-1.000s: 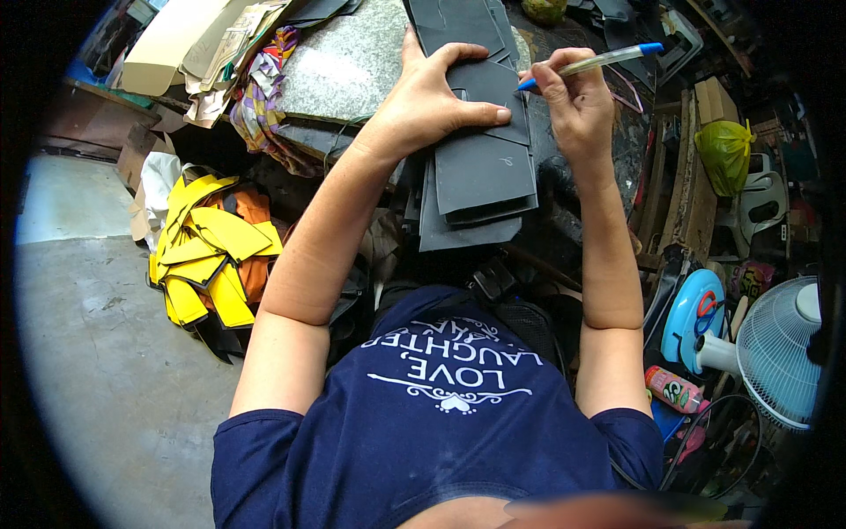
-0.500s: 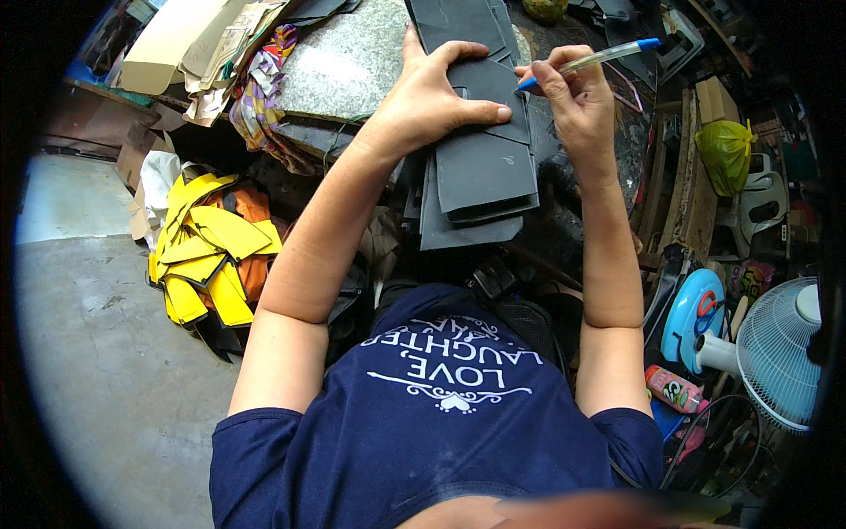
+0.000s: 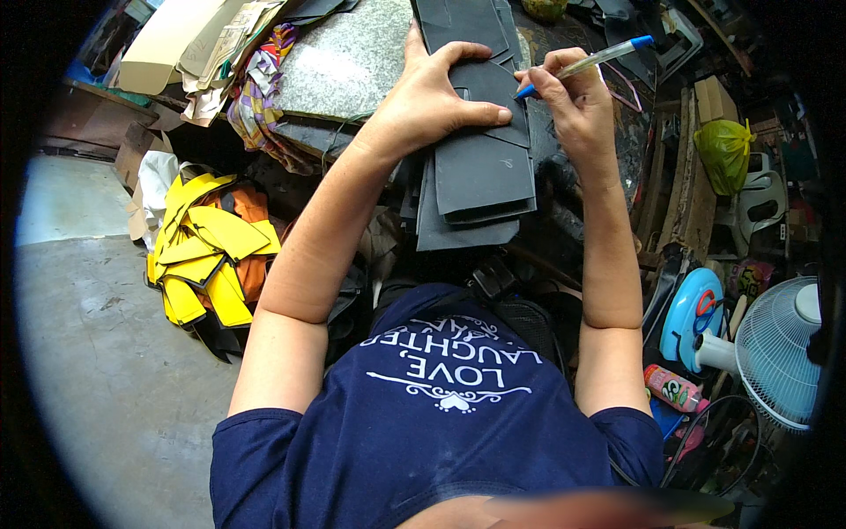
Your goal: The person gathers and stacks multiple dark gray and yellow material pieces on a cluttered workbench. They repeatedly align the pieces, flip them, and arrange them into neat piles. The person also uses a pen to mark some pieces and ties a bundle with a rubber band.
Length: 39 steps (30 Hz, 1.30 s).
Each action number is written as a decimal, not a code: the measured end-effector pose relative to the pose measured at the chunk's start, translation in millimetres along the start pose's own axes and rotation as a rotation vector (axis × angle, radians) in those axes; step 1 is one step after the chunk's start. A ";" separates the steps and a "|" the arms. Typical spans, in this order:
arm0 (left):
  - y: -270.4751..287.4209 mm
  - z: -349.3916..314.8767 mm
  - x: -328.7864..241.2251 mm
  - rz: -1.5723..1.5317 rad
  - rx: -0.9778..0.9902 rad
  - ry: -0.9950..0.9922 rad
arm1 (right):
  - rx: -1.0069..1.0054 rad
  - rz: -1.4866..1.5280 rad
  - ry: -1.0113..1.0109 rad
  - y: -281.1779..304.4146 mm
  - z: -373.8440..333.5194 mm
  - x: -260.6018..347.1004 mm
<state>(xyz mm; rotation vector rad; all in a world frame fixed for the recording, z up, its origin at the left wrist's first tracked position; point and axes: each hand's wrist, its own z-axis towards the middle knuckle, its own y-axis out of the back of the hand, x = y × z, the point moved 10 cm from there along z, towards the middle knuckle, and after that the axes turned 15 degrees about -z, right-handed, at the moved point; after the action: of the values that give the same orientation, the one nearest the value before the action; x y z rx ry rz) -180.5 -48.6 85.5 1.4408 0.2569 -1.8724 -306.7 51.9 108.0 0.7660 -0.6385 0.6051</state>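
My left hand (image 3: pixel 427 99) lies with thumb and fingers spread across a stack of dark grey sheets (image 3: pixel 483 176), pressing on them. Under its thumb is a smaller cut dark piece (image 3: pixel 483 82) on top of the stack. In my right hand (image 3: pixel 577 106) is a ballpoint pen (image 3: pixel 599 58) with a clear barrel and blue ends, pinched between thumb and fingers. Its lower blue tip points at the right edge of the dark pieces; I cannot tell whether it touches them. A small pale mark shows on the nearer sheet.
A speckled stone slab (image 3: pixel 339 66) lies left of the stack, beside a patterned cloth (image 3: pixel 260 84) and papers (image 3: pixel 216 57). Yellow cut pieces (image 3: pixel 211 247) are heaped at the left. On the right are a yellow-green bag (image 3: pixel 727 154), a white fan (image 3: pixel 780 353) and a pink bottle (image 3: pixel 674 388).
The pen tip has shifted very slightly downward along the edge of the dark pieces. My left hand keeps its place.
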 end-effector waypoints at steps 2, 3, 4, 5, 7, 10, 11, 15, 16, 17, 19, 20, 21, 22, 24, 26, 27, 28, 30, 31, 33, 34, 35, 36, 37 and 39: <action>1.0 0.2 1.4 -0.027 -0.007 0.006 | -0.019 0.167 -0.035 3.7 -0.2 -2.8; 0.9 0.0 2.0 -0.033 -0.003 0.008 | -0.049 0.254 -0.121 8.3 -0.8 -11.1; 1.5 -0.2 2.0 -0.025 -0.002 0.003 | -0.084 0.229 -0.166 12.9 -0.8 -15.7; 2.6 -0.3 0.6 -0.004 -0.008 -0.014 | -0.101 0.210 -0.197 17.9 0.2 -18.6; 3.6 -0.2 2.9 -0.010 0.001 0.001 | -0.115 0.148 -0.258 24.3 0.2 -23.4; 6.4 1.4 4.4 -0.009 0.029 0.008 | -0.015 0.236 -0.225 15.0 3.5 -17.4; 7.8 2.3 4.3 0.002 0.040 0.006 | 0.044 0.206 -0.206 12.8 6.4 -14.2; 10.6 2.4 5.3 -0.038 0.078 0.016 | 0.124 0.079 -0.068 12.8 21.7 0.0; 10.9 1.8 5.7 -0.036 0.082 0.021 | 0.151 0.066 -0.078 9.7 25.1 -1.7; 10.6 1.1 6.0 -0.035 0.087 0.025 | 0.182 0.059 -0.069 6.4 28.2 -1.8; 9.7 0.1 7.1 -0.037 0.089 0.037 | 0.228 0.057 -0.043 -0.1 31.4 -1.0; 9.0 -0.1 7.6 -0.037 0.091 0.041 | 0.243 0.063 -0.026 -3.3 31.7 -0.2; 9.2 0.2 6.2 -0.024 0.087 0.025 | 0.257 0.068 -0.011 -6.7 31.5 0.6; 9.1 0.6 5.0 -0.011 0.084 0.009 | 0.272 0.084 0.010 -9.7 30.8 2.4; 9.5 1.1 4.9 -0.005 0.079 -0.002 | 0.253 0.101 -0.013 -9.6 30.6 -0.2; 9.3 0.7 6.7 -0.005 0.078 0.005 | 0.240 0.135 -0.014 -9.6 30.1 0.2; 9.3 1.0 8.1 -0.026 0.081 0.012 | 0.254 0.126 -0.002 -11.6 29.4 1.6; 9.1 1.3 8.7 -0.032 0.084 0.012 | 0.267 0.122 0.010 -13.2 28.7 3.0; 8.8 2.2 9.0 -0.043 0.089 0.001 | 0.268 0.107 0.014 -13.9 27.9 3.7; 8.7 2.3 8.6 -0.049 0.091 -0.008 | 0.255 0.099 0.006 -13.2 27.8 2.8; 8.3 2.3 8.9 -0.059 0.095 -0.009 | 0.248 0.106 -0.009 -12.7 26.9 1.7; 8.0 2.2 9.6 -0.063 0.097 -0.001 | 0.252 0.122 -0.015 -13.0 26.4 1.3; 7.7 2.3 10.1 -0.067 0.099 0.007 | 0.256 0.137 -0.021 -12.9 26.4 1.0; 7.6 2.1 9.9 -0.062 0.098 0.007 | 0.260 0.133 -0.034 -12.4 26.4 -0.3; 7.5 2.0 9.6 -0.058 0.097 0.008 | 0.264 0.129 -0.046 -11.4 26.9 -1.6; 7.5 1.6 9.5 -0.051 0.093 0.013 | 0.267 0.118 -0.059 -10.6 28.0 -3.2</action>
<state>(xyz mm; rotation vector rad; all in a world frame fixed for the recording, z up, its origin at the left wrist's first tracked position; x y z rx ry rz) -177.6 -59.0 79.6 1.5226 0.2173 -1.9389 -309.7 23.3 116.7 1.0038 -0.6681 0.7882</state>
